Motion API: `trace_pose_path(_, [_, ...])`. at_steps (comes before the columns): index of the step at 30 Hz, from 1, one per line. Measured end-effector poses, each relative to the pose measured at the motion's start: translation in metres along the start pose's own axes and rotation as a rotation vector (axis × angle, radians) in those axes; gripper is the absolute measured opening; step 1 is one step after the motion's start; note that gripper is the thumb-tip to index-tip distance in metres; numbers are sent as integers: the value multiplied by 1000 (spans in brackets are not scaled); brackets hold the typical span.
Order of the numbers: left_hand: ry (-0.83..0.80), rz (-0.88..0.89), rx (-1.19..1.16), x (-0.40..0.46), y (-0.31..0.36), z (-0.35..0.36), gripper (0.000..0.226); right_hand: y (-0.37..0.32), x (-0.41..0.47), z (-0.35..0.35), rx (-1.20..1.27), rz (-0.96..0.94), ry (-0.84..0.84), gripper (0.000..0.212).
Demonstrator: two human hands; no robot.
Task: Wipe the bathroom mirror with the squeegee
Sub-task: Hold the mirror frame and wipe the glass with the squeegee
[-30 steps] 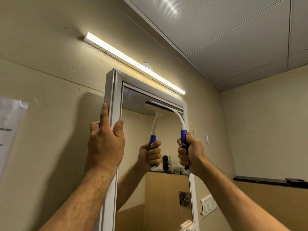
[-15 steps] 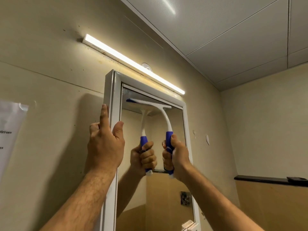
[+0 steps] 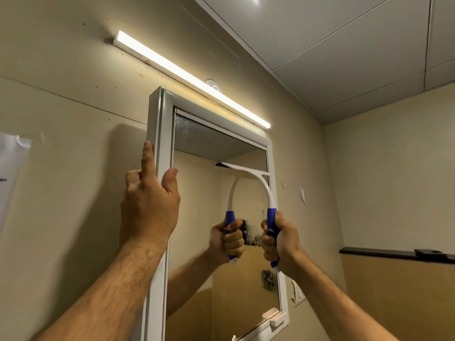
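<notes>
The bathroom mirror [image 3: 197, 193] hangs in a white frame on the beige wall. My left hand [image 3: 150, 205] grips the frame's left edge, thumb on the front and fingers along the side. My right hand [image 3: 280, 242] is closed around the blue handle of the squeegee [image 3: 267, 190]. Its white neck curves up and left to the blade. The blade lies against the glass in the upper right of the mirror, its right end at the frame. The glass reflects the squeegee and my hand.
A lit tube light [image 3: 192, 77] runs just above the mirror. A sheet of paper [image 3: 9, 173] is stuck to the wall at the left. A dark ledge [image 3: 394, 254] crosses the right wall. A switch plate [image 3: 296, 294] sits beside the mirror's lower right.
The squeegee blade went from the top right to the upper left of the glass, then back to the right and lower down. My left hand stayed on the frame.
</notes>
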State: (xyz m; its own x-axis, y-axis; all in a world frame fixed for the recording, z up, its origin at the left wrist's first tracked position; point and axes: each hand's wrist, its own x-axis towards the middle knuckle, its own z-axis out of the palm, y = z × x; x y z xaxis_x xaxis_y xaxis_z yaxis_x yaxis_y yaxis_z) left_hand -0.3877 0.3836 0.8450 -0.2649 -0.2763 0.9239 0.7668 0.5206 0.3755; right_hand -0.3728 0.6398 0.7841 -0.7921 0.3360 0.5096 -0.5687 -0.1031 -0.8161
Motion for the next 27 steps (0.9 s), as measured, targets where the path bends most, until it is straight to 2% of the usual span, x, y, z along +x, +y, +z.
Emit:
trace_pose_path(5, [-12, -14, 5, -9, -1, -2, 62, 40, -22, -22, -30, 40, 49, 55])
trace_pose_path(12, [-24, -29, -10, -23, -3, -4, 61, -8, -12, -30, -83, 10, 14, 55])
trace_pose_path(22, [-27, -18, -38, -33, -7, -7, 61, 34, -45, -31, -67, 144, 65, 57])
trace_pose_path(27, [-33, -25, -45, -36, -3, -11, 60, 6, -39, -23, -75, 46, 94, 55])
